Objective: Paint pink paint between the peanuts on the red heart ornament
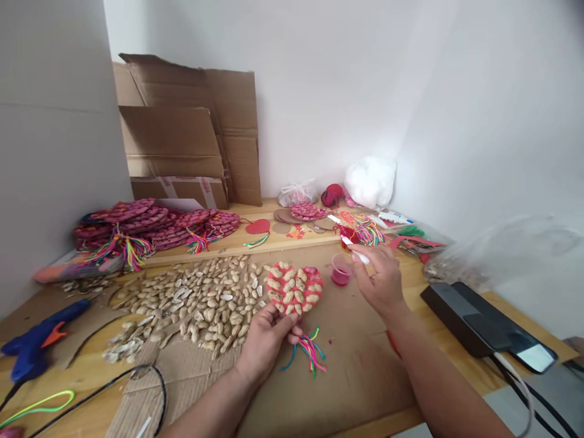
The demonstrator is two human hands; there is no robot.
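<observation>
In the head view, my left hand [269, 334] is closed on the lower edge of a red heart-shaped piece [294, 291] covered with rows of peanut shells. The shells at its upper right are tinted pink; the others are plain tan. A tassel of coloured cords [310, 354] hangs below the heart. My right hand [378, 277] pinches a slim white paintbrush [354, 249], held above and to the right of the heart, its tip pointing up and left. Beside that hand stands a small clear cup [340, 269] with pink paint in it.
Loose peanuts [219, 310] cover cardboard at left, near a blue glue gun [41, 337]. Pink peanut-covered pieces [132, 228] are stacked behind. Cardboard sheets [191, 134] lean on the wall. Coloured cords [367, 230] and a white bag [371, 181] lie back right; black devices [483, 322] sit right.
</observation>
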